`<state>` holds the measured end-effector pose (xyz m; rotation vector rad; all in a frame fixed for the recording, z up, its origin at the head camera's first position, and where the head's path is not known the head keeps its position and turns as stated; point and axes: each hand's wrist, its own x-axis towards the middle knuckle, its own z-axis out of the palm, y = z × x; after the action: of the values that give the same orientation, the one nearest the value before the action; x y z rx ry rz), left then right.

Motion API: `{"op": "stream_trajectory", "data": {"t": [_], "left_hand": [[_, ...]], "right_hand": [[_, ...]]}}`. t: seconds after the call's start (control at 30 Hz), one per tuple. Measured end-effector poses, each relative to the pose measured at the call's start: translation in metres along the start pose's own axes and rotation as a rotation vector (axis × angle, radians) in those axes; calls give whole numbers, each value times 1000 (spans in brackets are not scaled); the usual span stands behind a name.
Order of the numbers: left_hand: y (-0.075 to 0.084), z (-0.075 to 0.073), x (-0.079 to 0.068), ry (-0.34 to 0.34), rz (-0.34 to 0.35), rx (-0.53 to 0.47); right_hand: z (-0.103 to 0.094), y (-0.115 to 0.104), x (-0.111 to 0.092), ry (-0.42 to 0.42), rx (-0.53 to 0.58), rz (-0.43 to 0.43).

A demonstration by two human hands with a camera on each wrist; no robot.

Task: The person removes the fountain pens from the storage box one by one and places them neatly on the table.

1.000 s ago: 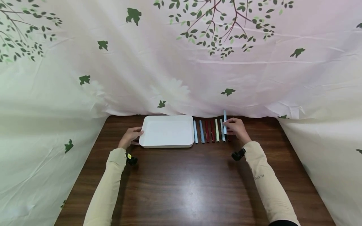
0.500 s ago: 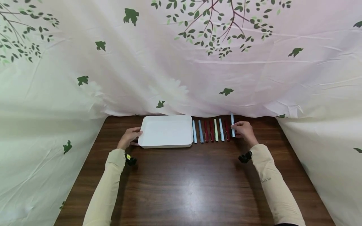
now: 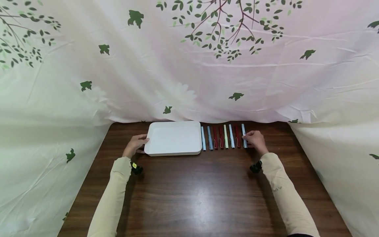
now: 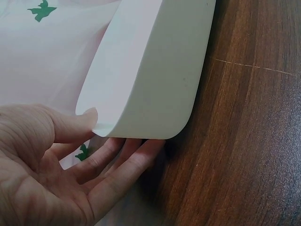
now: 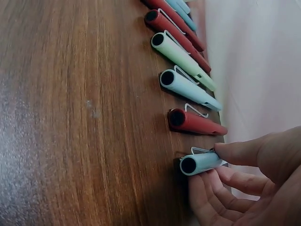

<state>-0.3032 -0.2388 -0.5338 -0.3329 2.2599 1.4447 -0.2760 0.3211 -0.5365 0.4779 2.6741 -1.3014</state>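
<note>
A white tray (image 3: 174,138) lies at the back of the table. My left hand (image 3: 137,144) grips its left end; in the left wrist view the thumb rests over the rim and the fingers (image 4: 127,174) sit against the outer wall. To the right of the tray, several capped pens stand in a row, lying side by side. At the row's right end my right hand (image 3: 257,141) pinches a light blue pen (image 5: 203,162) between thumb and fingers, down at the tabletop. Beside it lies a dark red pen (image 5: 200,123), then another light blue pen (image 5: 188,89) and a pale green pen (image 5: 181,59).
Further along the row, close to the tray, are more dark red pens (image 3: 215,138) and blue pens (image 3: 210,138). A printed cloth (image 3: 183,82) hangs along the table's back edge. The brown wooden table (image 3: 189,197) stretches toward me.
My right hand has carried the light blue pen rightward past the last dark red pen and lowered it onto the table in line with the others. My left hand stays on the tray.
</note>
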Motion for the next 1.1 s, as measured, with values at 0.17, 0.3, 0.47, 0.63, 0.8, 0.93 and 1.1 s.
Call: {"op": "stream_trajectory", "data": {"t": [0.17, 0.3, 0.47, 0.63, 0.8, 0.93, 1.1], "left_hand": [[-1, -1, -1, 4, 4, 4], [-1, 0, -1, 3, -1, 0], [0, 1, 0, 5, -11, -10], [2, 1, 2, -1, -2, -4], [3, 1, 4, -9, 11, -1], [3, 3, 4, -5, 23, 7], [2, 6, 5, 7, 40, 15]], "right_hand": [[3, 1, 2, 19, -50, -16], [3, 3, 3, 32, -80, -17], [1, 4, 3, 37, -91, -19], [-1, 3, 2, 34, -82, -22], [-2, 1, -1, 26, -79, -28], [-3, 3, -1, 17, -81, -39], [-5, 6, -1, 26, -113, -43]]}}
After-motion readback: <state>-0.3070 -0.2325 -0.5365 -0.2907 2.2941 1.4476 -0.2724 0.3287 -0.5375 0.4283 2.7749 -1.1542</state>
